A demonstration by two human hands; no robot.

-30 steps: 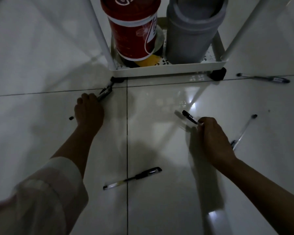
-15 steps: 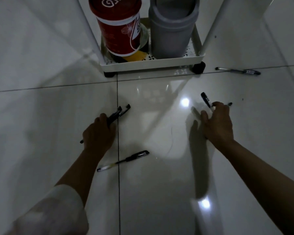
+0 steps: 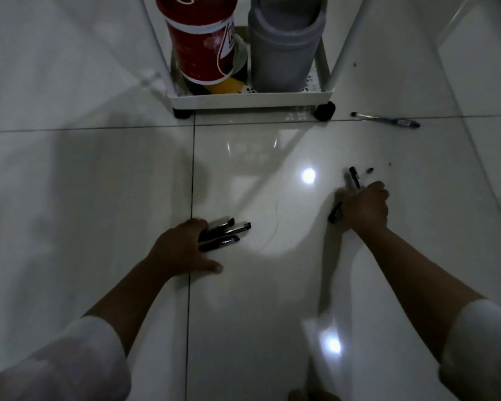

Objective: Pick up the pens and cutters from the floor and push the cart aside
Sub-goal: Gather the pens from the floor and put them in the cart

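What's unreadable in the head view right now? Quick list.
- Left hand: its bundle of pens is dim and blurred; count, and whether any is a cutter, unclear.
- Right hand: covers most of the pens it holds.
- Cart: upper part cut off by top edge.
- Red can: label blurred.

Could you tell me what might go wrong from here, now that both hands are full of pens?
The left hand grips a bundle of pens near one end only, so one could slip out. The right hand holds crossed pens, a loose hold if it reaches further. The blue pen lies by the cart wheel and could be rolled over when the cart is pushed.
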